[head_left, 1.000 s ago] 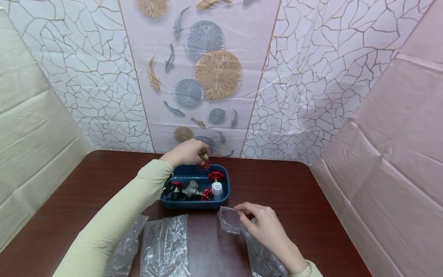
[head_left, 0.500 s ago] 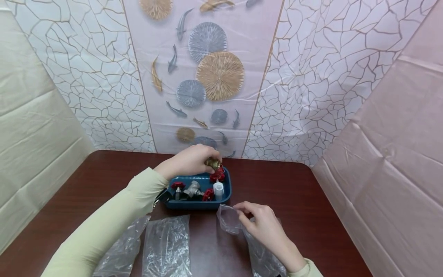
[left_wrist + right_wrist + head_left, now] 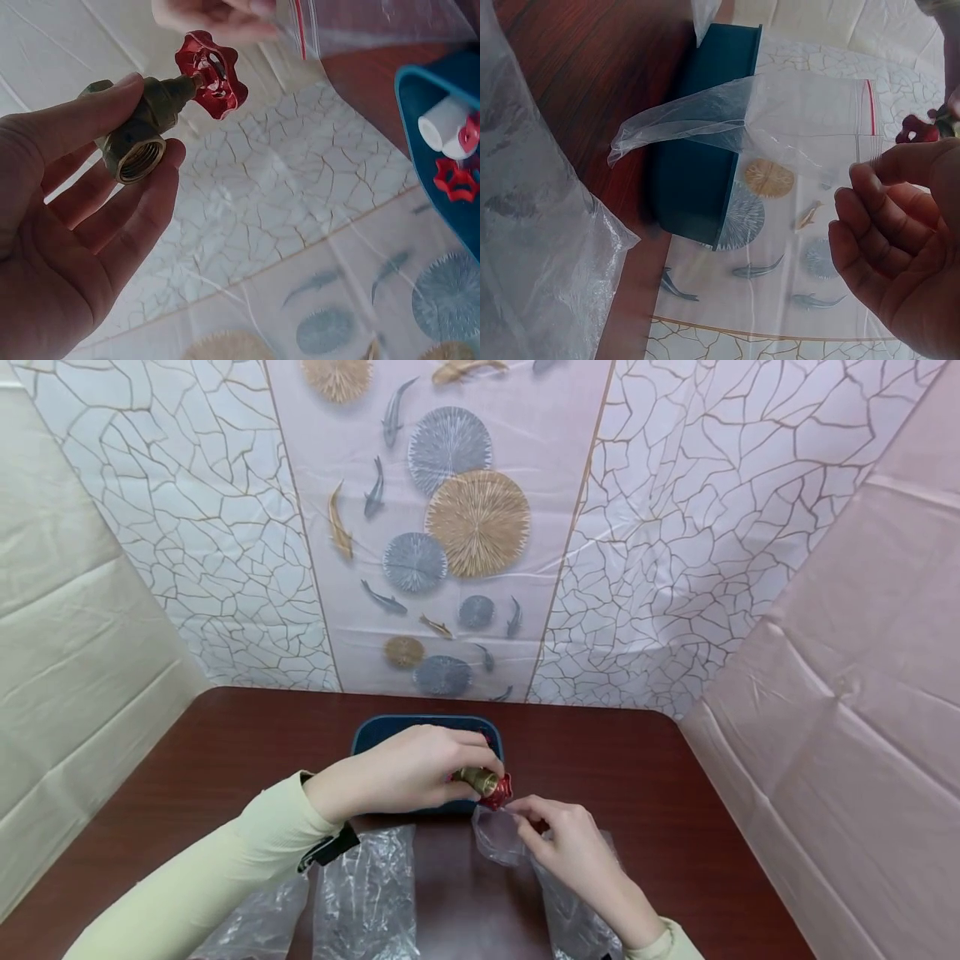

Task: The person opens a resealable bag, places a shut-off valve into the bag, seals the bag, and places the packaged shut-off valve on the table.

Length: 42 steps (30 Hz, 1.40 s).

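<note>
My left hand (image 3: 420,768) grips a brass gate valve (image 3: 142,127) by its body, between thumb and fingers. The valve's red handwheel (image 3: 212,75) points toward my right hand. In the head view it is just above the mouth of a clear zip bag (image 3: 497,837). My right hand (image 3: 566,839) pinches that bag at its rim with thumb and forefinger. The bag, with a red line along its zip edge, hangs loose in the right wrist view. Behind my left hand stands a blue bin (image 3: 375,727), its contents mostly hidden.
Flat clear plastic bags lie on the dark red table (image 3: 645,777): one bag (image 3: 367,893) in front of the bin, one under my left forearm, another bag (image 3: 573,902) below my right hand. A white valve (image 3: 446,127) and red handwheels show inside the bin. Patterned cloth hangs behind.
My left hand has carried the brass valve from over the bin toward me and right, to the bag's mouth. My right hand stays about where it was, still holding the bag.
</note>
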{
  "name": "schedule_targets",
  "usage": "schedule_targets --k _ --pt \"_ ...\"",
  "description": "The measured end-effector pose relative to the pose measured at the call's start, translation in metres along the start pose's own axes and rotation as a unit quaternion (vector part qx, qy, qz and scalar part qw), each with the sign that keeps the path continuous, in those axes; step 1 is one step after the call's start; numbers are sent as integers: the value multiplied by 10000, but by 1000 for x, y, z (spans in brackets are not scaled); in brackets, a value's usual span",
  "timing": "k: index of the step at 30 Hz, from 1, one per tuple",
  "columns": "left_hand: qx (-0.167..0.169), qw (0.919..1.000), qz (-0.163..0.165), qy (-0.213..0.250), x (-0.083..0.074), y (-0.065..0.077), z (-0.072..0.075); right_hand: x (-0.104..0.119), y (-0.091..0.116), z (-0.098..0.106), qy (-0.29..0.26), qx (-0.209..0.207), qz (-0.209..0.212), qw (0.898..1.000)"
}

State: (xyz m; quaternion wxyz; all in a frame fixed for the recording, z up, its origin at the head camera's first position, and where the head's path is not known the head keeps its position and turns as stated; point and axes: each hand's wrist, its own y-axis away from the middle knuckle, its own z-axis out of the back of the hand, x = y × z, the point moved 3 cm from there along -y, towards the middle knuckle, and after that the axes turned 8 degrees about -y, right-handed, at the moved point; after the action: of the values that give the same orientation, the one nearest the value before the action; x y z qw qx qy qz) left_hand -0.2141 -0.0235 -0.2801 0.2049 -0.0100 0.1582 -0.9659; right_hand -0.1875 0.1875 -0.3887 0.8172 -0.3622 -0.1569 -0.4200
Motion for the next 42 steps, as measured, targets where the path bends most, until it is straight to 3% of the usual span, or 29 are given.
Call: schedule_targets --k 8,20,33,42 --pt "133 9998 -165 -51 -18 5 -10 1 -1 0 69 -96 49 9999" --pt "424 9976 -204 -506 -26 5 -36 4 -2 0 -8 -72 -137 9999" --pt "54 9913 -613 -1167 -33 5 -62 7 -1 -4 -135 -14 -241 9996" --pt "362 9944 -483 -862 -31 11 -82 5 0 -8 -182 -53 -304 9994"
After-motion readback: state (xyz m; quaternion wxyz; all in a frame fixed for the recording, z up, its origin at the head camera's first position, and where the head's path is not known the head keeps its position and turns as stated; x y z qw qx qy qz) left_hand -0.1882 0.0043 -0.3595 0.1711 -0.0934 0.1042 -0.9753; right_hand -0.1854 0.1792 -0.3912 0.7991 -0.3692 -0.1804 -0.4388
